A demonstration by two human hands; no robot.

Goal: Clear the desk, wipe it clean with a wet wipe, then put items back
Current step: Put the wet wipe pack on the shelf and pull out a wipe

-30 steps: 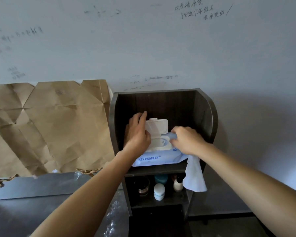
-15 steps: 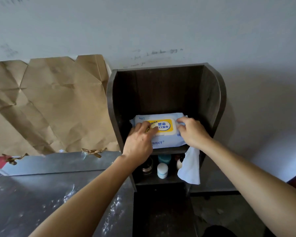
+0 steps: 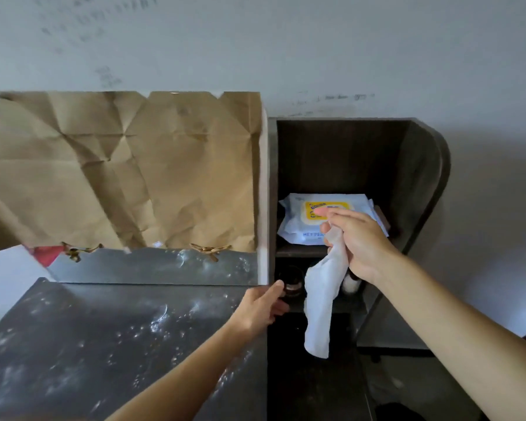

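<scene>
A white wet wipe (image 3: 322,302) hangs down from my right hand (image 3: 359,241), which is shut on its top end in front of the dark wooden shelf unit (image 3: 422,177). The blue wet wipe pack (image 3: 298,226) with a yellow closed lid lies on the upper shelf, just behind that hand. My left hand (image 3: 261,308) hovers with fingers apart at the right edge of the dark desk (image 3: 104,344), holding nothing. The desk surface looks dusty and speckled.
Crumpled brown paper (image 3: 119,171) covers the wall behind the desk. A dark jar (image 3: 292,284) and a white bottle (image 3: 351,285) sit on the lower shelf, partly hidden by the wipe and my hands. A red scrap (image 3: 44,253) lies at the desk's back left.
Both hands left the closed pack. My right hand lifted away with the wipe, my left hand dropped down toward the desk edge. The camera turned left, showing more desk.
</scene>
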